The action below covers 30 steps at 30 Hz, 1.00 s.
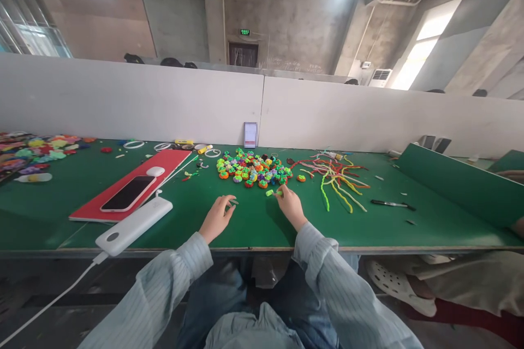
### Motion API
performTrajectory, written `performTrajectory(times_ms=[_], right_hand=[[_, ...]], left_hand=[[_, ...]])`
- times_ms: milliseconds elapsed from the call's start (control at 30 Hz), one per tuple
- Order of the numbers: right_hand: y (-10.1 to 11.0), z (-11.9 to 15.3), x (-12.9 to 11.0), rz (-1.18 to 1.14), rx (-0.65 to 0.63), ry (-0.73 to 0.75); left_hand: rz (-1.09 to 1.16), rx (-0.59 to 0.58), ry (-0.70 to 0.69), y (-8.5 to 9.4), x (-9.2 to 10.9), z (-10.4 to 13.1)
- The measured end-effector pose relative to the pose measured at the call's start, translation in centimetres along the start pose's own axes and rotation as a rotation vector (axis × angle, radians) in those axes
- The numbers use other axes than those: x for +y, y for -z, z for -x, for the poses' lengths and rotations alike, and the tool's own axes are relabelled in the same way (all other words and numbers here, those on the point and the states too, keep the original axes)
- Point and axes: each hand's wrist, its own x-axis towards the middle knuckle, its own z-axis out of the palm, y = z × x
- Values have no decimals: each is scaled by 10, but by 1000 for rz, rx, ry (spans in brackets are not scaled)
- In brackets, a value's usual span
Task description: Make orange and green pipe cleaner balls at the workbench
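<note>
My right hand (pixel 290 206) pinches a small lime-green piece (pixel 269 193) just above the green table (pixel 245 223). To its left, my left hand (pixel 218 216) hovers over the table with its fingers curled, and a thin greyish item (pixel 234 201) shows at its fingertips, too small to name. Beyond both hands lies a pile of small multicoloured fuzzy pieces (pixel 254 168). Fuzzy coloured stems (pixel 338 177) spread out to the right of the pile. One orange and green piece (pixel 301 178) sits between pile and stems.
A red folder (pixel 92 202) at left carries a phone (pixel 129 193); a white power bank (pixel 135 226) lies in front. A black pen (pixel 393 204) is at right. Another phone (pixel 250 134) leans on the white partition (pixel 327 112). Part of another person shows at far right.
</note>
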Motion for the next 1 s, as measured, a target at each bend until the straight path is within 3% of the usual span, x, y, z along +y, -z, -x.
performTrajectory(times_ms=[200, 333, 533, 1000], right_hand=[[-9, 6, 3, 113, 14, 64], [-10, 7, 3, 157, 10, 113], [-11, 8, 2, 242, 49, 133], [-12, 10, 6, 140, 46, 91]], left_hand=[[-125, 64, -12, -16, 14, -22], [-247, 45, -16, -18, 18, -20], [-219, 8, -17, -18, 15, -17], [-238, 11, -13, -18, 14, -18]])
